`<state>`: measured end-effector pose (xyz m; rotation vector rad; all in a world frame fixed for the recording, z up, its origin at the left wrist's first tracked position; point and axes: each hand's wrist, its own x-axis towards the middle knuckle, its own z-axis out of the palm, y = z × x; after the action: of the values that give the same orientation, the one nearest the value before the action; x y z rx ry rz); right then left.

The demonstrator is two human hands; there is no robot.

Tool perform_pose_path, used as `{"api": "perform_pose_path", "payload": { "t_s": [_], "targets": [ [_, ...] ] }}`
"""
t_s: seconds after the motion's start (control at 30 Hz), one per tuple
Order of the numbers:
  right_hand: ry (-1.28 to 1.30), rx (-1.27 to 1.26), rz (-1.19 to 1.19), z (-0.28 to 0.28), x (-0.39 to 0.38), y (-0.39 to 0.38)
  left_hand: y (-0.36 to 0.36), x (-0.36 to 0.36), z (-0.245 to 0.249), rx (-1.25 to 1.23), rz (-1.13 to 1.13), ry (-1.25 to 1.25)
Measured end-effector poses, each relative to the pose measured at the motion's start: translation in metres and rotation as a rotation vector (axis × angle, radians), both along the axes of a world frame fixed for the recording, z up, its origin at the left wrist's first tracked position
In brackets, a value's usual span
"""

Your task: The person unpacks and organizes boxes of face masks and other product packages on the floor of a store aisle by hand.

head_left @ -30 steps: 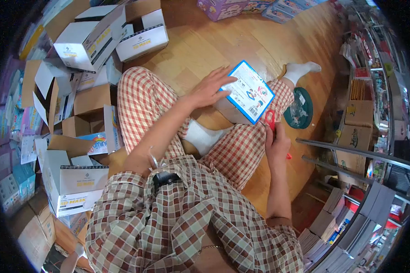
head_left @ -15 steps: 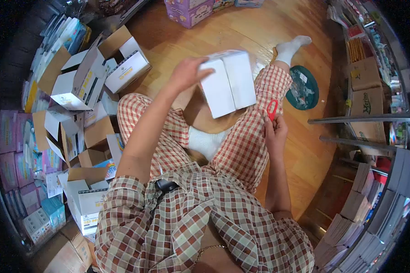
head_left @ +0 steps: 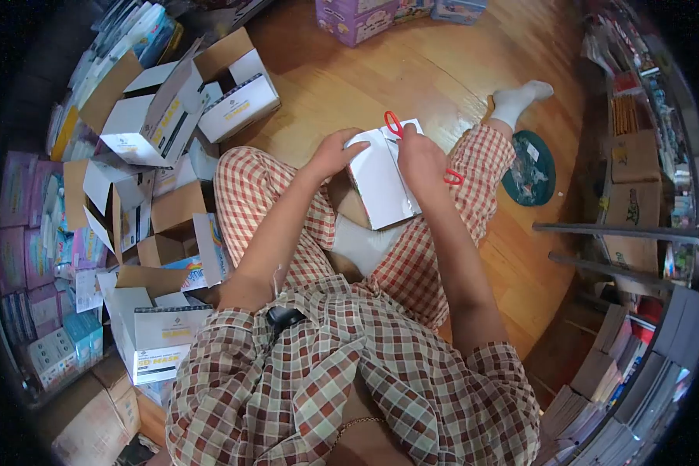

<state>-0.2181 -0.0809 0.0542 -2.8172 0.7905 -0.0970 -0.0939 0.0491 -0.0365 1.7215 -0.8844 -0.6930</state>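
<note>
A white cardboard box (head_left: 382, 185) stands between my bent legs, its flapped side with a centre seam facing up. My left hand (head_left: 332, 155) grips the box's left edge near the far corner. Over the right half of the box, my right hand (head_left: 422, 161) is closed around a pair of scissors (head_left: 394, 123). Two red handle loops stick out on either side of that fist, spread apart. The hand covers most of the blades, and whether they touch the seam is hard to tell.
Opened white and brown mask boxes (head_left: 151, 116) are heaped on my left beside shelved packets. A green round lid or tray (head_left: 530, 167) lies beyond my right leg. Metal shelf bars (head_left: 613, 231) jut in from the right. Purple boxes (head_left: 353, 19) stand at the back.
My right hand has moved from beside my right knee up and left onto the box, carrying the scissors. Their loops are now apart. The box sits slightly lower, still held by my left hand.
</note>
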Motion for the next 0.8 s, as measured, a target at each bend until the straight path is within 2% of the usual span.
{"api": "perform_pose_path", "payload": {
  "t_s": [0.2, 0.5, 0.8],
  "targets": [
    [0.024, -0.082, -0.031, -0.018, 0.025, -0.002, -0.003, -0.003, -0.013, -0.059, 0.04, -0.054],
    [0.144, -0.15, -0.003, -0.008, 0.026, 0.005, -0.006, -0.006, -0.003, 0.021, 0.062, -0.041],
    [0.211, -0.153, 0.048, -0.012, -0.031, 0.021, -0.007, -0.007, -0.002, 0.081, 0.104, -0.073]
  ]
}}
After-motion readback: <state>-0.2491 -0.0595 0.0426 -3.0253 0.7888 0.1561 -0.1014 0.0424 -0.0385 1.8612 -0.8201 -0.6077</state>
